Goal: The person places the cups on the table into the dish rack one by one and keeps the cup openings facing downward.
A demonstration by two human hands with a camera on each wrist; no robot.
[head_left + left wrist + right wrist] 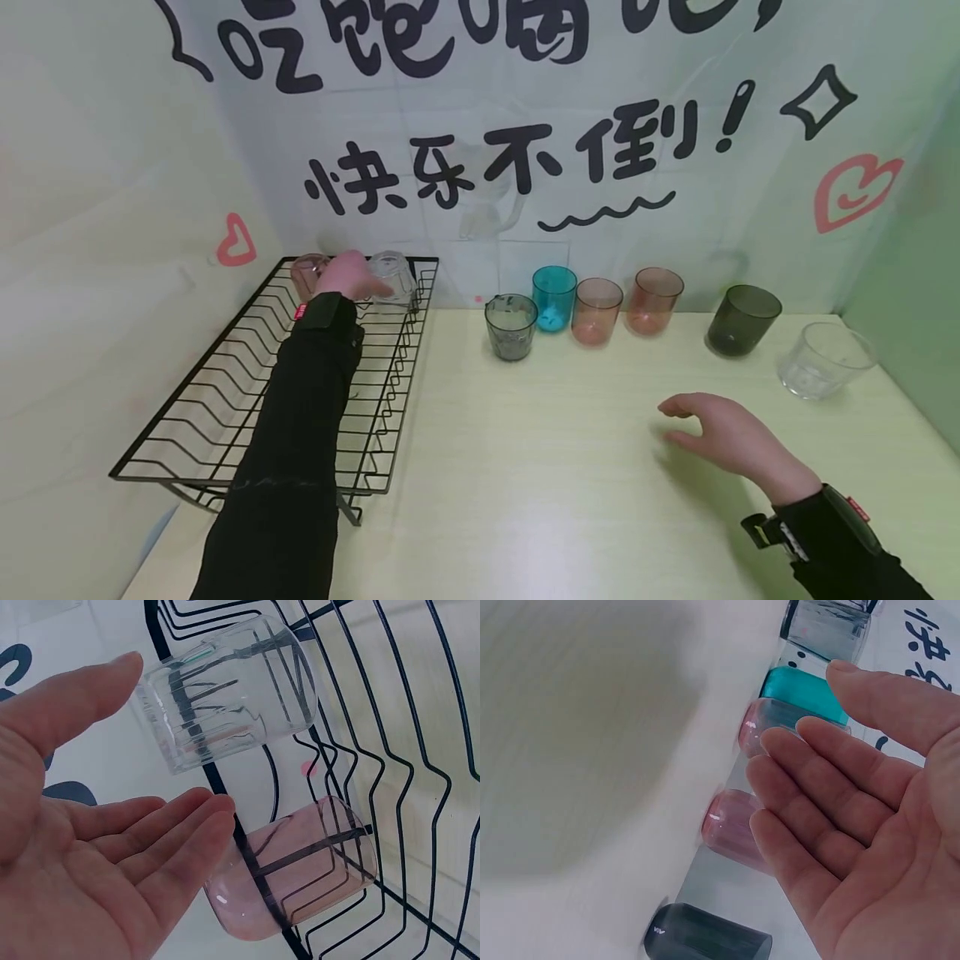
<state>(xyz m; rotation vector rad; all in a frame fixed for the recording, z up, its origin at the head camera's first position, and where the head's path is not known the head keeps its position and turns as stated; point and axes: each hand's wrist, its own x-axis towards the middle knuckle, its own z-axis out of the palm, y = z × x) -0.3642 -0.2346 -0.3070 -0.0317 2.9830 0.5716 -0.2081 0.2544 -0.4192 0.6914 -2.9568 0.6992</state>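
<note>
At the far end of a black wire dish rack [408, 367], my left hand [349, 277] is over two glasses. One is a clear glass [232, 694]; the other is a pink glass [300, 874]. In the left wrist view my thumb is beside the clear glass and the fingers are extended near the pink one. Whether the fingertips touch the pink glass I cannot tell. My right hand [723, 433] hovers over the table with nothing in it, fingers loosely bent. In the right wrist view its palm shows, with the row of glasses behind it.
Along the back of the table [540, 467] stand a grey glass [512, 329], a blue glass [554, 300], two pink glasses [597, 312], a dark glass [742, 321] and a clear glass [825, 362]. A printed cloth [465, 108] hangs behind them.
</note>
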